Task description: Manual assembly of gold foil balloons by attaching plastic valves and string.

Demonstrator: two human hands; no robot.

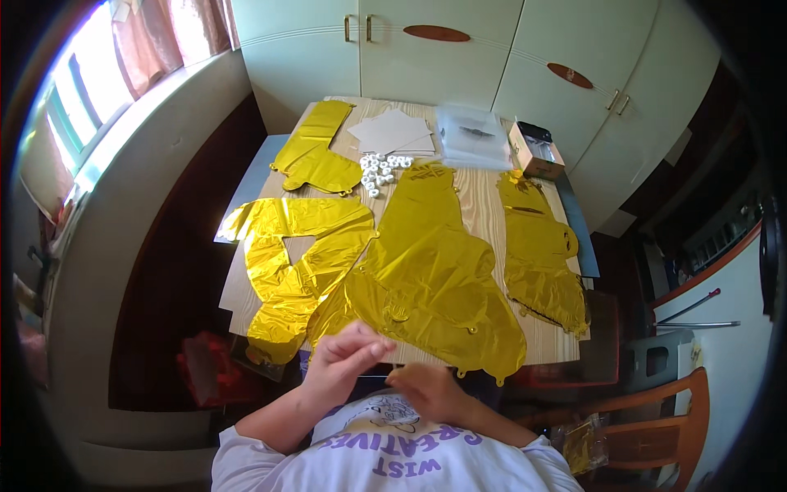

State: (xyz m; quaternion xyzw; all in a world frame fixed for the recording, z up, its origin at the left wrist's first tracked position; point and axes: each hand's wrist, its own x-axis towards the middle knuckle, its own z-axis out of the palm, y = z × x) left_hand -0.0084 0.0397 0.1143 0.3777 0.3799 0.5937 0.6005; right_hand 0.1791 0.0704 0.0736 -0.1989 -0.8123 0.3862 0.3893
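My left hand (348, 354) is raised in front of the table's near edge, thumb and forefinger pinched together. Whatever may be between them is too small to make out. Close by on the right, my right hand (430, 391) is slightly blurred, its fingers curled in toward the left one. Just beyond both hands, a large flat gold foil balloon (426, 246) covers the middle of the table, its lower lobes reaching the near edge. A shinier, creased gold foil balloon (344, 230) with a triangular gap lies to its left.
Another gold foil balloon (316, 152) lies far left, and one (537, 246) at the right edge. Small white rolls (377, 172), white sheets (393, 131), a clear plastic sleeve (471, 135) and an open box (537, 152) sit at the back. A wooden chair (693, 418) stands right.
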